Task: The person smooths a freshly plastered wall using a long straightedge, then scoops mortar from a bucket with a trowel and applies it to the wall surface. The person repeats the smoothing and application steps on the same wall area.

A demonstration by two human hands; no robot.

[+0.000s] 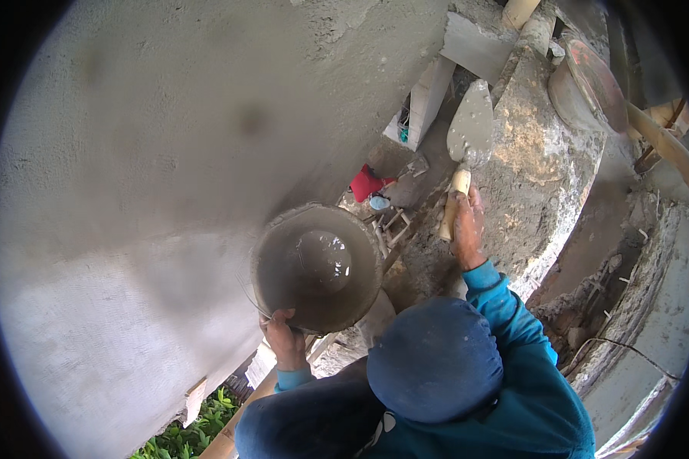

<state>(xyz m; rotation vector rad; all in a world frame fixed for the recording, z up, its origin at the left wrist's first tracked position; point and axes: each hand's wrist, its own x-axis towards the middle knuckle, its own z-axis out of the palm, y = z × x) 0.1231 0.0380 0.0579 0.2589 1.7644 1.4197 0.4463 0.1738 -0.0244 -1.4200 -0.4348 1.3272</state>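
Observation:
My left hand [285,342] is closed on the near rim of a round grey bucket [262,264], beside its thin wire handle. The bucket's inside is coated grey, and light glints off its wet-looking bottom. Higher up and to the right, my right hand [468,226] is wrapped around the pale handle of a trowel [471,126]. Its pointed blade faces away from me and is smeared with wet grey mortar. Beneath the trowel lies a rough, mortar-crusted ledge [540,176]. Teal sleeves cover both arms.
A grey plastered wall [130,191] fills the left side. A mortar-stained basin [589,88] stands at the upper right, near a wooden pole [666,141]. Well below, a red shape [366,183] shows in the gap beside the wall. Green leaves [199,428] appear at the lower left.

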